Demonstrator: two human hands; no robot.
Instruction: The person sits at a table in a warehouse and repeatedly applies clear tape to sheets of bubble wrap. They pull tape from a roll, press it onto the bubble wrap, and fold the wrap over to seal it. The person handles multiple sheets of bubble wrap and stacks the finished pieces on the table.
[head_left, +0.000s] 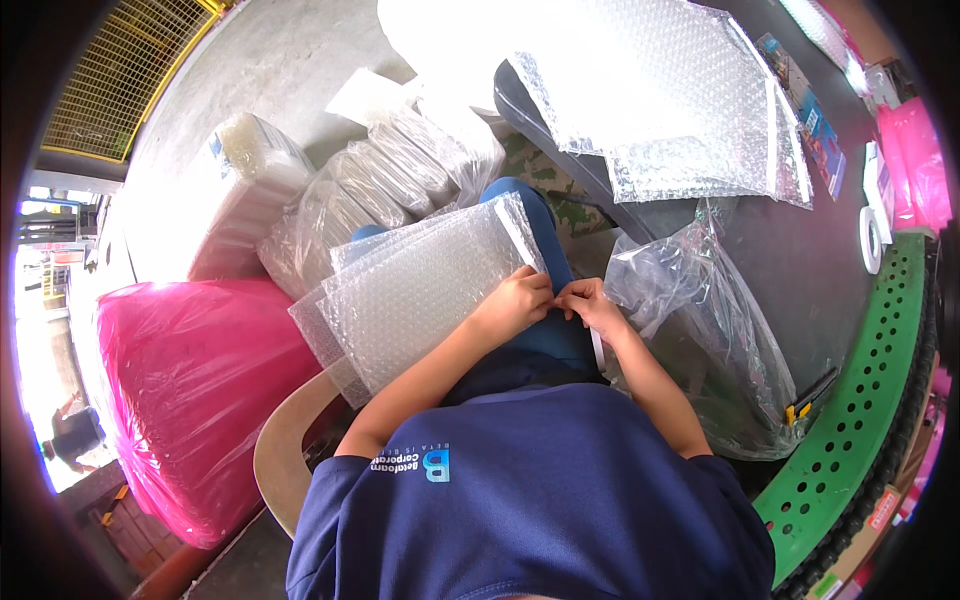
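Note:
A stack of clear bubble-wrap bags (420, 285) lies across my lap, slanting up to the right. My left hand (517, 300) grips the top bag at its lower right edge. My right hand (590, 305) meets it there, fingers pinched on a thin white strip (597, 348) that hangs down from the bag's edge. Both hands touch each other over my blue trousers (560, 335).
A loose clear plastic bag (700, 330) sags beside my right arm. More bubble-wrap bags (680, 100) lie on the dark table (800, 250), with a tape roll (871, 240). Bundled bag packs (400, 170) and a pink wrapped bale (190, 390) sit left. A green perforated rail (860, 400) curves right.

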